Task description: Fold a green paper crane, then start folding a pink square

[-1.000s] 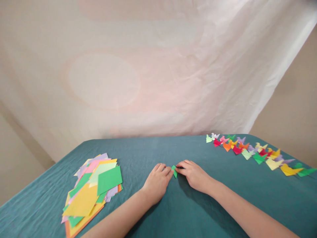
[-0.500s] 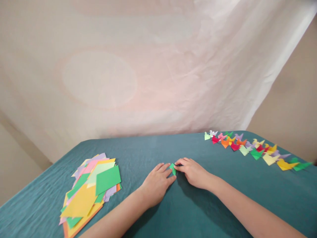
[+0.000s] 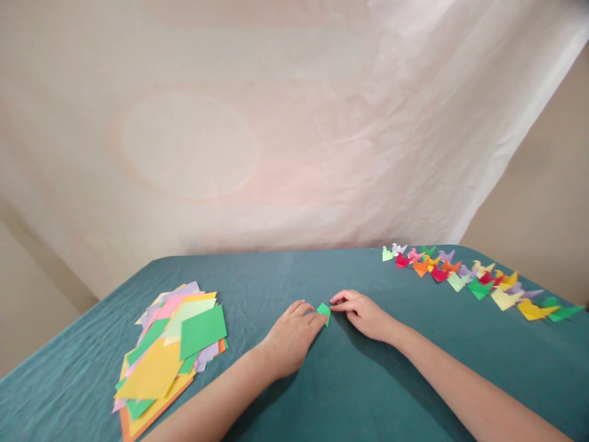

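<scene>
A small folded piece of green paper [image 3: 323, 309] lies on the teal tablecloth in front of me. My left hand [image 3: 295, 334] grips its left and lower side, the thumb across the near part and the fingers at the far left edge. Parts of the paper are hidden under the thumb and fingertips. At the paper's right edge is my right hand [image 3: 361, 314], thumb and forefinger slightly apart with the tips pointing at it. Nothing shows between those fingers, and whether a tip touches the paper is hard to tell.
On the left lies a loose pile of coloured paper squares [image 3: 151, 368], with a green sheet [image 3: 202, 331] on top. Rows of small folded paper birds [image 3: 458, 281] in many colours stand at the right. A pale cloth [image 3: 294, 123] hangs behind the table [image 3: 276, 270].
My left thumb has moved onto the folded green paper. My right fingers have drawn back a little to the right, leaving more of the paper visible. The view has shifted slightly.
</scene>
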Demonstrator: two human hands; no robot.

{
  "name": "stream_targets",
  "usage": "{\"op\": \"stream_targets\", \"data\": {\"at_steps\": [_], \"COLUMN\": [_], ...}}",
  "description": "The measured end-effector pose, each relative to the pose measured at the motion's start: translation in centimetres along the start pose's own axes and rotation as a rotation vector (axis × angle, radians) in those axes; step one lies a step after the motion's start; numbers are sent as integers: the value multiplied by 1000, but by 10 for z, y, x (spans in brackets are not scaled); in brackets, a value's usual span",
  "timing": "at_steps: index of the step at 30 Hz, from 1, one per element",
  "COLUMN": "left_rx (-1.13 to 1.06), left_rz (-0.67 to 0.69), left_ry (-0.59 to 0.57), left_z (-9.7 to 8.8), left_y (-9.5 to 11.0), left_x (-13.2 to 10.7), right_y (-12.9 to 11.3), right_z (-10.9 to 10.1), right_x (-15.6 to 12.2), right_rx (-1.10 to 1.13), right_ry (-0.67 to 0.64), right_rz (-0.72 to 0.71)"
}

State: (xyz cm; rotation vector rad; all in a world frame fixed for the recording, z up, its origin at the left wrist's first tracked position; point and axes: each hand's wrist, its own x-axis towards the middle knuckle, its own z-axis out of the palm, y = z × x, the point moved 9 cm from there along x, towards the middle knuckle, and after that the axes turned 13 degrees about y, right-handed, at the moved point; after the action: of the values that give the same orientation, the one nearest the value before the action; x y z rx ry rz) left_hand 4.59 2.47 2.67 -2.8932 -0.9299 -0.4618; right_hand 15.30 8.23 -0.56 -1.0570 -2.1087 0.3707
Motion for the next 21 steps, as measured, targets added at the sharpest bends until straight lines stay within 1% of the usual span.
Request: {"op": "stream_targets", "data": {"at_steps": [4,8,14,18,21], "left_rx": [10,17,-8,-22,-25], "left_rz": [22,15,-20,-4,-3], "left_ry": [11,2,20,4,6], "left_z": [-1,2,8,13,12], "left_y": [3,1,-12,-16,-16], "left_x": [2,1,-3,-5,-4], "right_y": [0,-1,-1,0,1], "right_z": [0,-2,0,1,2], "right_x": [-1,0,-1,-1,1], "right_rx": [6,14,15,38,94], "right_ry": [30,46,48,57,40], "right_rz": [14,24,32,70,123]}}
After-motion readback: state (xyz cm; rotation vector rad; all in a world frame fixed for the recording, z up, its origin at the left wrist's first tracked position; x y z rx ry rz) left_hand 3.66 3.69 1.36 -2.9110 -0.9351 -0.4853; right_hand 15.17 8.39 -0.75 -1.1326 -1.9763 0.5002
